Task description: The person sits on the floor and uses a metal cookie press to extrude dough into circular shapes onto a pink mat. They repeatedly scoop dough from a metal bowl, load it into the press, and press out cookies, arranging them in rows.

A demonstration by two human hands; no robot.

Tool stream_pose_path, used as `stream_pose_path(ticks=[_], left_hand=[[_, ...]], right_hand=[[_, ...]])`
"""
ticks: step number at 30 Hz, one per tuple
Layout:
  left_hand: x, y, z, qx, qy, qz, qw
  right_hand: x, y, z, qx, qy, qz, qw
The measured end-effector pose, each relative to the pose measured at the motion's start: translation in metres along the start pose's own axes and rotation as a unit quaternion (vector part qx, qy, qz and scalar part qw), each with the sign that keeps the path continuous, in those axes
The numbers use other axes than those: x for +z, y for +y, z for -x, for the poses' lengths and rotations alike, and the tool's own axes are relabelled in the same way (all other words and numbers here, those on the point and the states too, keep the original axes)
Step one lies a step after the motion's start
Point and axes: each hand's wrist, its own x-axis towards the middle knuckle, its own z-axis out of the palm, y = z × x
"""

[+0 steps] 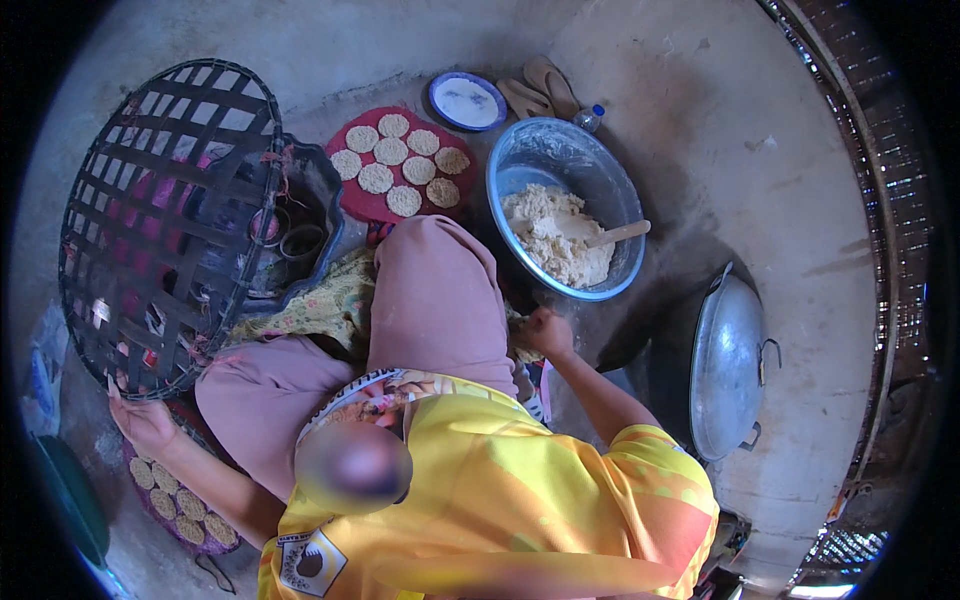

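Note:
My left hand (142, 424) grips the lower rim of a large, dark, open-weave bamboo rack (171, 225), which is tilted up on edge. Behind its lattice, partly hidden, is a dark scalloped plastic basin (330, 202) with small ring-shaped items (302, 241) inside. Curled beside my right knee, my right hand (547, 334) is next to a patterned cloth (521, 337); whether it holds the cloth is unclear. Just beyond that hand stands a blue basin (566, 135) of pale, crumbly dough (559, 232) with a wooden spatula (619, 233) stuck in it.
Several flat round dough cakes (391, 151) lie on a red mat (450, 199). More cakes (163, 502) sit on a purple mat at lower left. A plate of white powder (469, 103), sandals (551, 84) and a bottle (589, 118) are by the wall. A metal wok (727, 367) leans at right.

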Motion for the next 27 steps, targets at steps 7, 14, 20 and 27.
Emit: stream_pose_path(ticks=[7, 14, 20, 27], left_hand=[[-0.022, 0.003, -0.01, -0.051, -0.17, 0.078, 0.981], [-0.029, 0.007, -0.014, -0.05, -0.101, 0.029, 0.993], [-0.027, 0.01, -0.021, -0.044, -0.105, 0.017, 0.993], [-0.031, 0.014, -0.026, -0.071, -0.122, 0.04, 0.989]], right_hand=[[0.025, -0.021, 0.027, 0.135, -0.249, -0.465, 0.839], [0.055, -0.031, 0.054, 0.112, -0.062, -0.663, 0.737], [0.05, -0.013, 0.057, 0.142, 0.176, -0.661, 0.716], [0.044, 0.018, 0.047, 0.193, -0.008, -0.586, 0.787]])
